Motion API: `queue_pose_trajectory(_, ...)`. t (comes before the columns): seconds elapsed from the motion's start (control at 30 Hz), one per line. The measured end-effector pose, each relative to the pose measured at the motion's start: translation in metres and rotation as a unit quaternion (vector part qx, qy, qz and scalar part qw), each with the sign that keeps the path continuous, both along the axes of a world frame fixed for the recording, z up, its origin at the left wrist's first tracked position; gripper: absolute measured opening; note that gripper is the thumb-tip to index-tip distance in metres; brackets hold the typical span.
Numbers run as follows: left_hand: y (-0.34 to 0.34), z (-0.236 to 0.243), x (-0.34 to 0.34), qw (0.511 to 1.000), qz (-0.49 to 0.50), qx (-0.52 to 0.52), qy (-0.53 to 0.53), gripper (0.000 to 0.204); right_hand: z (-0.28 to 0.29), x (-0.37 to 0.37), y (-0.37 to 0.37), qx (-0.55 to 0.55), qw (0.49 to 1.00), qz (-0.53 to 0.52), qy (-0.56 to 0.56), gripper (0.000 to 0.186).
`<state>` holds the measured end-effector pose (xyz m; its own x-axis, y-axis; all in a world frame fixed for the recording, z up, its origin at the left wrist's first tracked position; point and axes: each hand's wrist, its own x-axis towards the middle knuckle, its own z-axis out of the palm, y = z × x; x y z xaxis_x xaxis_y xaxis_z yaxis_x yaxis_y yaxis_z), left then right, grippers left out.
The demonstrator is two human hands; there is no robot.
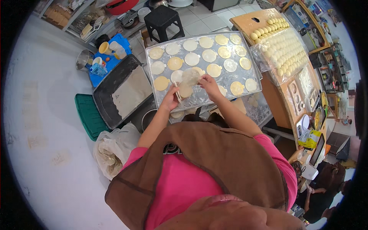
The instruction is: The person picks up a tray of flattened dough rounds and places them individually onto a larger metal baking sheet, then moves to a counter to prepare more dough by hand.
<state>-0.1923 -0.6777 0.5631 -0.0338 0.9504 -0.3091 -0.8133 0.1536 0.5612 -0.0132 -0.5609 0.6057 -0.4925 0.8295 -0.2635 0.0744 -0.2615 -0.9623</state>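
A large metal tray in front of me carries rows of flat, round, pale yellow and whitish discs, several with a small tab at the edge. Over its near half, my right hand pinches the edge of a thin, greyish, see-through round sheet. My left hand is closed around a few thin pale pieces, seen nearly edge-on. Their exact kind does not show. Another pale disc lies just below the sheet, between my hands.
Left of the tray stands a black bin with pale powder, beside a green lid. Dough balls, many under plastic, cover a wooden table at the right. A black stool stands beyond. Another person is at far right.
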Motion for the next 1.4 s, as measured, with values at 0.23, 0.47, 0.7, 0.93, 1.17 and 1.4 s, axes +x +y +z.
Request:
queue_pose_trajectory(0.23, -0.018, -0.004, -0.029, 0.928, -0.122, -0.179, 0.302, 0.065, -0.007, 0.036, 0.017, 0.322, 0.904, 0.08, -0.268, 0.018)
queue_pose_trajectory(0.47, -0.032, 0.013, -0.033, 0.89, -0.163, -0.159, 0.394, 0.082, -0.019, 0.029, 0.002, 0.452, 0.802, 0.164, -0.355, 0.024)
queue_pose_trajectory(0.7, -0.049, 0.012, -0.051, 0.87, -0.177, -0.135, 0.441, 0.064, -0.017, 0.035, -0.022, 0.514, 0.712, 0.275, -0.392, 0.048)
queue_pose_trajectory(0.93, -0.04, 0.021, -0.034, 0.918, -0.215, -0.12, 0.312, 0.083, -0.015, 0.003, -0.028, 0.462, 0.72, 0.335, -0.396, 0.05)
queue_pose_trajectory(1.17, -0.048, 0.014, -0.061, 0.936, -0.12, -0.127, 0.307, 0.064, -0.031, -0.022, -0.043, 0.524, 0.675, 0.397, -0.334, 0.051)
queue_pose_trajectory(1.4, -0.031, 0.02, -0.041, 0.983, 0.09, -0.11, 0.115, 0.047, -0.008, -0.047, -0.047, 0.303, 0.888, 0.295, -0.183, 0.049)
